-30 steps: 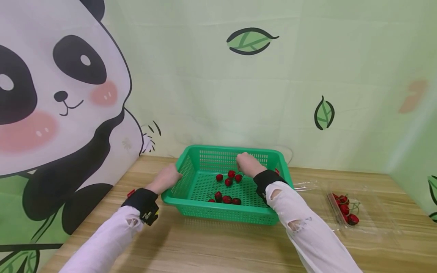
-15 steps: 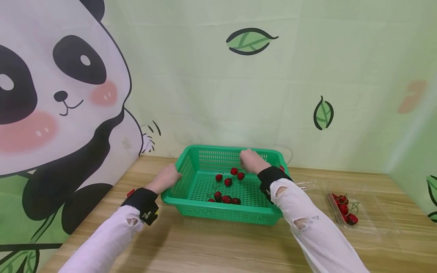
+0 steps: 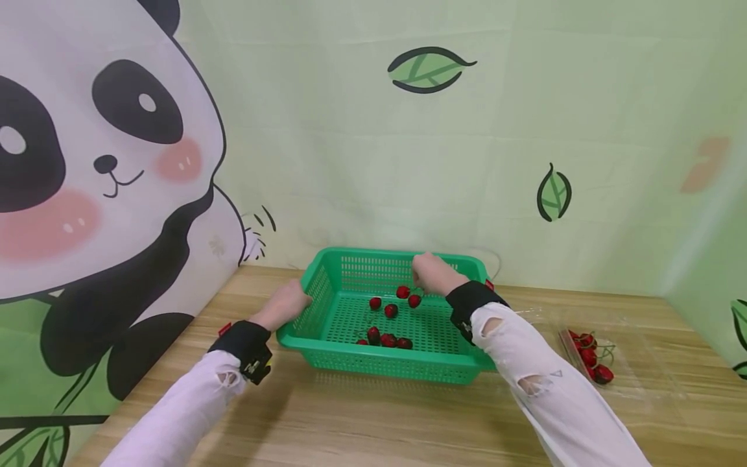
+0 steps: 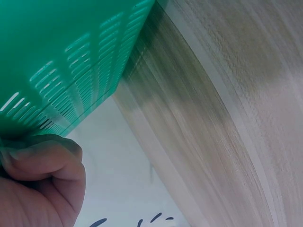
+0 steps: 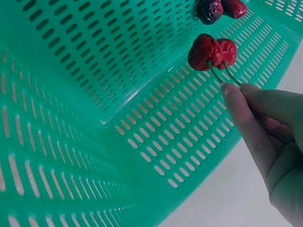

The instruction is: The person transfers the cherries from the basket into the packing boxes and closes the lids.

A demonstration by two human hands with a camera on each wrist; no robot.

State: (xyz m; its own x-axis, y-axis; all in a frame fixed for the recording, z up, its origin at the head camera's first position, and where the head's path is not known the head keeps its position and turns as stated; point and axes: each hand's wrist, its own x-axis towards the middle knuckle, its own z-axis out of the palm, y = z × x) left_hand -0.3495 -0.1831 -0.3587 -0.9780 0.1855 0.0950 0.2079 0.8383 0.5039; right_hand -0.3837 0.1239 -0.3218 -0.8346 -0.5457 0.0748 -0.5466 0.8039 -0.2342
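Note:
A green plastic basket [image 3: 385, 364] with slotted walls stands on the table. My left hand [image 3: 284, 306] grips its left rim; the left wrist view shows the curled fingers [image 4: 45, 163] at the basket's edge. Inside the basket, my right hand [image 3: 436, 274] pinches the green stems of two red cherries [image 5: 205, 52] between thumb and fingertips. They hang side by side above the slotted floor in the right wrist view. Other loose cherries [image 3: 391, 311] lie on the basket floor, with a row of darker cherries [image 3: 388, 340] along the front wall.
To the right of the basket, a clear plastic box [image 3: 633, 383] holds several cherries [image 3: 589, 357] with stems. The wooden table [image 3: 350, 421] ends at a cloth backdrop [image 3: 350, 162] printed with a panda and leaves, close behind the basket.
My right hand has moved slightly right and back, drawing two cherries away from the others in the middle. My left hand stays on the basket rim.

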